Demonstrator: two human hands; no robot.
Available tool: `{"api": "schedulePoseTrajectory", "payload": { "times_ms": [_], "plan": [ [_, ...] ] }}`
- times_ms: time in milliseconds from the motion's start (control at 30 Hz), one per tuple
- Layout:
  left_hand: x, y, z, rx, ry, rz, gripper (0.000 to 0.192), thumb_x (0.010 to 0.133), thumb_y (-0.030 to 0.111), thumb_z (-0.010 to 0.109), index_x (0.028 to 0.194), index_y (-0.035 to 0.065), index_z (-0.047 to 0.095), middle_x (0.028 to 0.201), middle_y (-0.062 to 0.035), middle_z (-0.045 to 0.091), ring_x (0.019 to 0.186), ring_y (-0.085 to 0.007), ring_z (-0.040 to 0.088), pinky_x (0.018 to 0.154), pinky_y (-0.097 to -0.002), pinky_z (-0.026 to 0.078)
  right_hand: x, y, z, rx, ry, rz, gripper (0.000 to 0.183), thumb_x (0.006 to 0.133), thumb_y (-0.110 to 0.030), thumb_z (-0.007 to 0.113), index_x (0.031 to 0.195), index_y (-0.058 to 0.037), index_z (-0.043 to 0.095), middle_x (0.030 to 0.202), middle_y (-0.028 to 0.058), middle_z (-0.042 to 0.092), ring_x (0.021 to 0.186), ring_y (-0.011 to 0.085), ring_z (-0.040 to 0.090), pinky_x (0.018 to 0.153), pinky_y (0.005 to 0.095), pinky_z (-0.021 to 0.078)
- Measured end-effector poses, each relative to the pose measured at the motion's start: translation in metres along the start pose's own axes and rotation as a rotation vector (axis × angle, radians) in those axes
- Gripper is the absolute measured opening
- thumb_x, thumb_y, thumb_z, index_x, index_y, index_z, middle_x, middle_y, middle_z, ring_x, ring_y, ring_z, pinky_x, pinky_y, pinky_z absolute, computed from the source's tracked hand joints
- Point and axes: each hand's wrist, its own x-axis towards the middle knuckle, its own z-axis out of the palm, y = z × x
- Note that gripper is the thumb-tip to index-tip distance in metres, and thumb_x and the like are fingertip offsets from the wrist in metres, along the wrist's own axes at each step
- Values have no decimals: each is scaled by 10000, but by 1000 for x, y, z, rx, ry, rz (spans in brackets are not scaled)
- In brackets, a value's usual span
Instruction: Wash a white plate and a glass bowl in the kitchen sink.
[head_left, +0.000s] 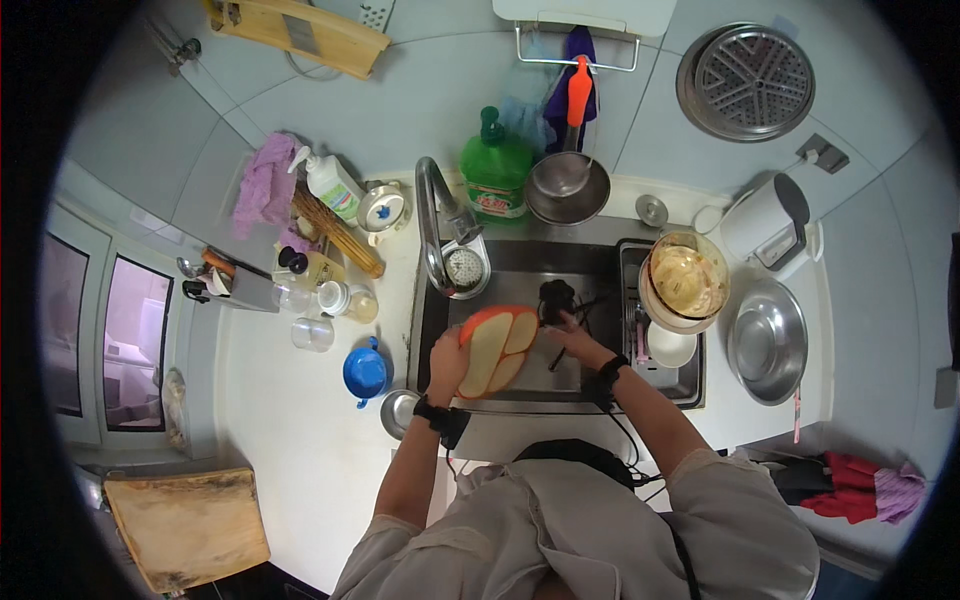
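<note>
My left hand (448, 364) grips the left edge of a divided plate (490, 346). Orange outside with cream compartments, the plate is tilted over the sink basin (517, 285). My right hand (576, 341) is low in the basin, just right of the plate. Its fingers reach the lower end of a black bunched cloth or scrubber (556, 298); whether they close on it is unclear. Thin dark sticks (556, 361) lie on the basin floor around that hand.
The faucet (431, 225) arches over the basin's left side. Stacked bowls (686, 277) stand on the drainer (686, 394) at right, near a steel bowl (768, 341). Green detergent (495, 176) and a hanging pan (568, 187) are behind. A blue cup (366, 373) sits left.
</note>
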Motion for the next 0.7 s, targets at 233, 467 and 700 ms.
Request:
{"api": "schedulePoseTrajectory", "payload": {
  "times_ms": [233, 467, 700],
  "plan": [
    [4, 25, -6, -1017, 18, -366, 337, 911, 297, 490, 1029, -6, 576, 848, -38, 618, 719, -100, 573, 622, -242, 464, -31, -19, 19, 457, -223, -229, 465, 888, -314, 529, 1247, -43, 410, 1148, 42, 518, 1059, 169, 515, 851, 293, 452],
    [-1, 33, -17, -1046, 346, -281, 451, 833, 229, 613, 1183, -33, 501, 1002, -95, 573, 888, -130, 533, 801, -254, 414, -73, -67, 8, 360, 25, -340, 340, 890, -225, 531, 1120, 21, 478, 964, 62, 589, 793, 114, 578, 689, 252, 473],
    [-37, 74, -57, -357, 325, 97, 465, 746, 20, 588, 1203, 24, 501, 1150, -231, 454, 995, -318, 515, 824, -333, 431, -82, -55, -1, 217, 231, -426, 335, 866, -161, 558, 1125, 24, 453, 985, 92, 580, 832, 122, 569, 694, 254, 466]
  ]
}}
